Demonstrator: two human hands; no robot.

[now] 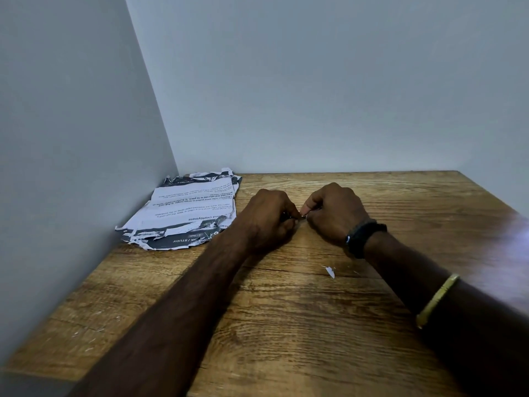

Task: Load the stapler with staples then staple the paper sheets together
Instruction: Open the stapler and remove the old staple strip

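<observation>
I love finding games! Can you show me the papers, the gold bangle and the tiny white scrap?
paper sheets (189, 207): head view, white middle of top sheet
gold bangle (437, 299): head view, band across right forearm
white scrap (330, 272): head view, its middle

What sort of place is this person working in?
Probably a plain desk in a room corner, office or home: a wood-grain table against bare grey walls, torn printed paper sheets, and the left hand and right hand pinching a small metal item.

Print on the paper sheets (189, 210) lies upside down to the camera. A bold heading ends in "Deployment", and the dark band at the near edge reads "/ STUDY"; the smaller lines are too blurred.
</observation>
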